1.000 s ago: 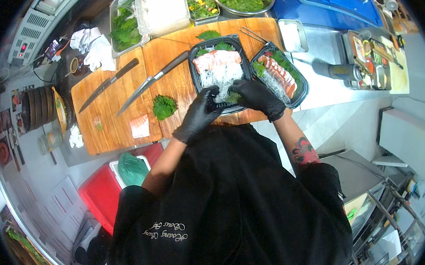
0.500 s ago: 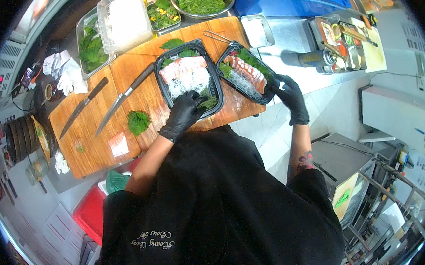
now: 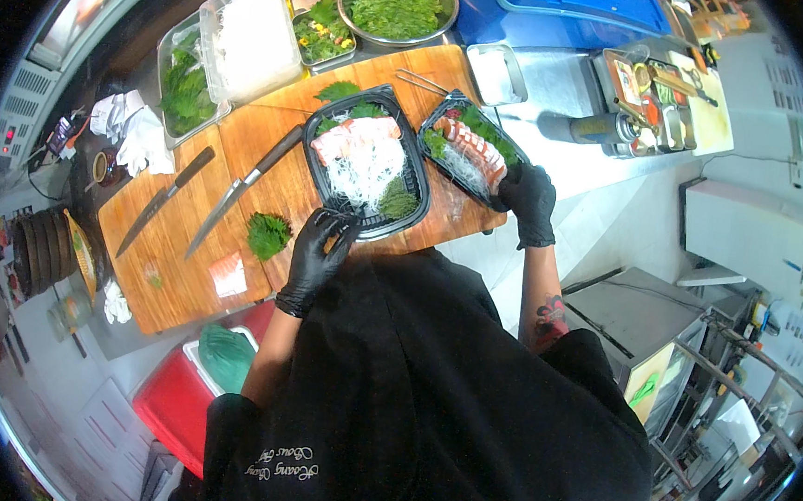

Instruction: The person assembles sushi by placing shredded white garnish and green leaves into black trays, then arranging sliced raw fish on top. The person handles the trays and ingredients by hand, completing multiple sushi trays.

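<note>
Two black plastic trays lie side by side on a wooden cutting board. The larger left tray [image 3: 423, 205] holds pale pink fish slices [image 3: 358, 136], white shredded garnish [image 3: 365, 175], green leaves at the back and a dark green clump [image 3: 398, 198]. My black-gloved left hand [image 3: 315, 256] has its bent fingers and thumb at this tray's near-left rim. Orange-pink fish slices [image 3: 475, 151], green leaves and shreds fill the smaller right tray [image 3: 462, 182]. Gloved in black, my right hand [image 3: 528, 203] grips that tray's right end; its fingertips are partly hidden.
Two knives [image 3: 243, 191] [image 3: 165, 199], a serrated green leaf [image 3: 268, 235] and a small pale pink piece [image 3: 228, 275] lie left on the board. Behind stand a tub of white shreds [image 3: 248, 44], a steel bowl of greens [image 3: 398, 8] and a torch canister [image 3: 606, 128].
My left hand has pulled back out of the larger tray to its near-left rim. The dark green clump shows fully. My right hand stays at the smaller tray.
</note>
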`<state>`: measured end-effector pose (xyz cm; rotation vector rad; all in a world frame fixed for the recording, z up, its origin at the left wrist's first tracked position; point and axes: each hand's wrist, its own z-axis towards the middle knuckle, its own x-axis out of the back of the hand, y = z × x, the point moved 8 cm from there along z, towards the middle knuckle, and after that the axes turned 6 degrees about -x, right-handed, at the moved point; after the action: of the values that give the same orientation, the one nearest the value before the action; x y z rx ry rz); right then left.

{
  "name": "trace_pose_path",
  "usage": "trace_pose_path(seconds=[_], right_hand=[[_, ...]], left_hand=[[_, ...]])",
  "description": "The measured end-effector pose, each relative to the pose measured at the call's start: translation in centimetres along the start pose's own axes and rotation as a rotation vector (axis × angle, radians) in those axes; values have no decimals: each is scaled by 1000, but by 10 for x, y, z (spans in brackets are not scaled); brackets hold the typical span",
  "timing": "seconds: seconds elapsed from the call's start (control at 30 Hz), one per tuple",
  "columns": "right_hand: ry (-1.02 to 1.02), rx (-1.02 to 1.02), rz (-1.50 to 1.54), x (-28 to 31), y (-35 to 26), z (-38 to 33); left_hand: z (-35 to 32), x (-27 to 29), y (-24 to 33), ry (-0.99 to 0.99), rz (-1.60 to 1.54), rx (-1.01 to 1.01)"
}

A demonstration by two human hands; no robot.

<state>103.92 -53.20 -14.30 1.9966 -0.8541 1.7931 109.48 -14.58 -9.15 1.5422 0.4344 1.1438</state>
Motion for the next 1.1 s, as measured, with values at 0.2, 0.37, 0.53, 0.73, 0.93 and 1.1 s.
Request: trace_pose_path(seconds=[0.2,0.37,0.53,0.73,0.93,1.1], right_hand=[[-57,65,143,9,-8,-5],[-261,53,731,15,14,-8],[-518,-150,854,15,34,-10],[-386,-17,1167,31,38,-7],[-374,127,1149,57,3,-13],[-575,190,1078,44,-81,-43]], left_hand=[[3,-8,-6,49,-21,-41],[8,-3,-1,14,-86,-3],[8,3,-8,12,-187,105],[7,8,-20,59,-223,126],[12,-13,-18,13,-415,192],[26,2,-14,53,-198,100]])
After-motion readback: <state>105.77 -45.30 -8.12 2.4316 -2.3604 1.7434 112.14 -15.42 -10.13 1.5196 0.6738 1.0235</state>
